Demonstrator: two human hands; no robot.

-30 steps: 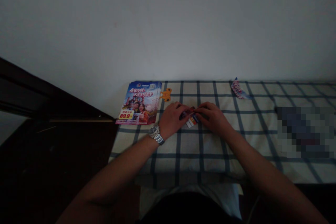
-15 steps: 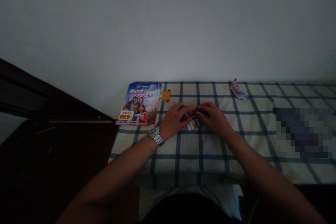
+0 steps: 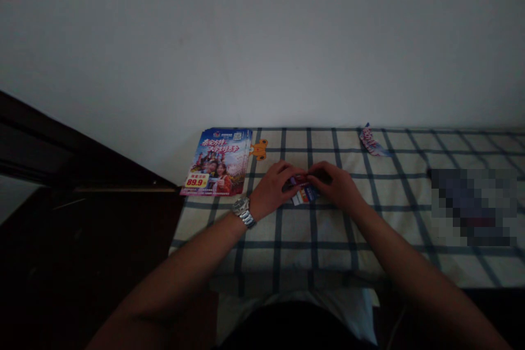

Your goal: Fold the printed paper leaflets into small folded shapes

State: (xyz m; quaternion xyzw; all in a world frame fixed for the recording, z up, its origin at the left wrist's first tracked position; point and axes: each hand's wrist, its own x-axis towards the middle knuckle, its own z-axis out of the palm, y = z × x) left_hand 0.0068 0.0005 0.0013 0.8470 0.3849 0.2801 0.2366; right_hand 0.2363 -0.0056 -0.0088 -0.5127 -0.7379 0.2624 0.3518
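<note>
Both of my hands meet over a small piece of folded printed paper (image 3: 302, 195), coloured red, blue and white, on the checked cloth. My left hand (image 3: 275, 188), with a metal watch on its wrist, grips the paper's left side between thumb and fingers. From the other side my right hand (image 3: 334, 185) pinches its upper right edge, thumb and fingertips close together. Fingers cover part of the paper, so its full shape is hidden. Left of my hands lies a stack of printed flyers (image 3: 219, 164), and an orange bear-shaped cutout (image 3: 259, 149) touches its right edge.
A checked tablecloth (image 3: 262, 235) covers the table against a plain wall (image 3: 287, 44). A torn, curled strip of printed paper (image 3: 371, 142) lies near the wall. On the right is a blurred-out dark object (image 3: 471, 208). Dark furniture (image 3: 61, 153) stands at left.
My right hand's fingers have shifted slightly along the paper's upper edge, and a little more of the paper's blue part shows. My left hand stays nearly in place.
</note>
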